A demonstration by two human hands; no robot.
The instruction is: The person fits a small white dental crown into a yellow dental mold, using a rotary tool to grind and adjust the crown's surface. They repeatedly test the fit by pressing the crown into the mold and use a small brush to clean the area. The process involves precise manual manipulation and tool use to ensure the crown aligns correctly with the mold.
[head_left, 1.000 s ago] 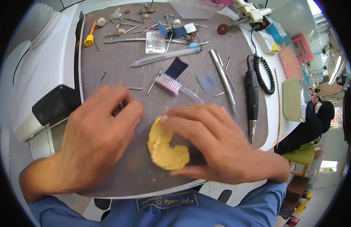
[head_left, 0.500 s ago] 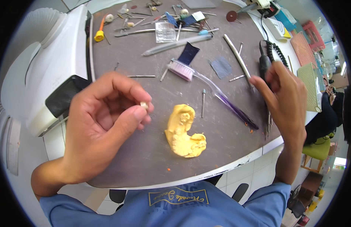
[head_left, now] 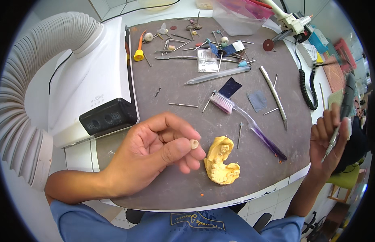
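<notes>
A small tooth crown (head_left: 194, 143) is pinched in the left hand (head_left: 155, 155), at 9 o'clock of the yellow dental model (head_left: 220, 161). A handpiece (head_left: 341, 117) is gripped by the right hand (head_left: 326, 139); no grinding contact is made yet.

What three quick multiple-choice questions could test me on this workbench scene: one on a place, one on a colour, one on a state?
1. Where does the dental cast lie?
A. on the grey mat, beside the left hand
B. on the white machine
C. in the right hand

2. What colour is the cast?
A. blue
B. yellow
C. black

3. How is the small tooth piece held?
A. lying loose on the mat
B. pinched at the left hand's fingertips
C. stuck on the cast

Answers: 1 A, it rests on the mat by the fingers; 2 B, pale yellow; 3 B, thumb presses it.
</notes>
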